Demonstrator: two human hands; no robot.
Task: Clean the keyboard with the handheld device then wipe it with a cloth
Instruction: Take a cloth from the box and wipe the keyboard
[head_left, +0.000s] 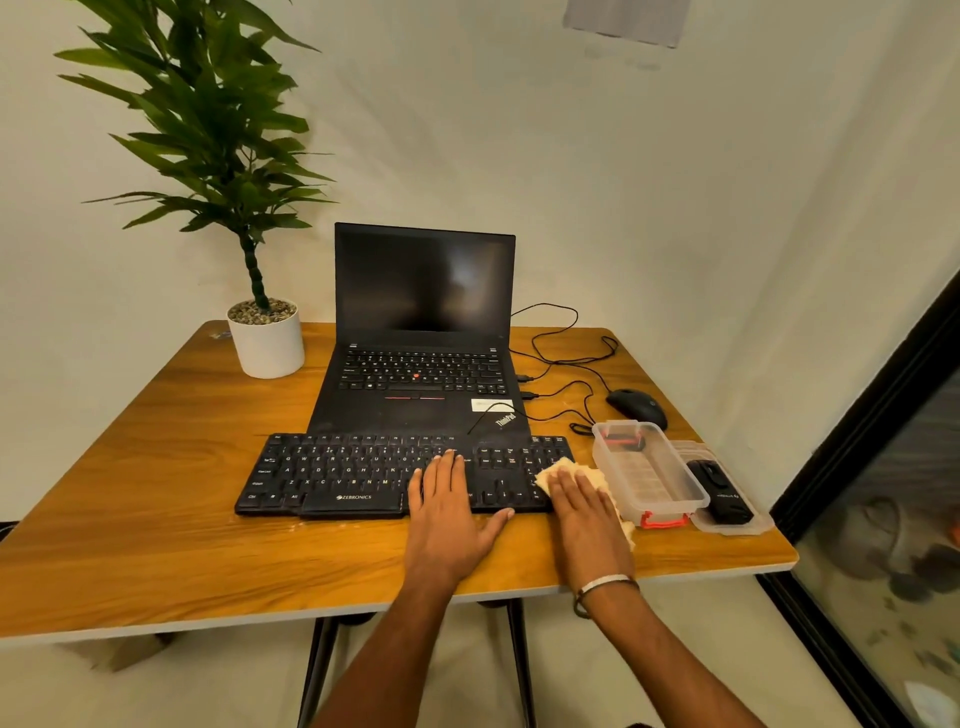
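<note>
The keyboard (395, 475) lies lengthwise along the table's (156, 519) front edge. The left hand (447, 512) rests flat on its right half, steadying it; the right hand (584, 512), fingers straight, presses the cloth (558, 475) onto its right end, with unwiped keys stretching leftward.

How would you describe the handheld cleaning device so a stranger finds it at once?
Start at the wooden table and go to its right front corner. Beside the clear box lies a flat clear lid; the handheld device rests on it, black and oblong, unlike the rounded mouse farther back.
</note>
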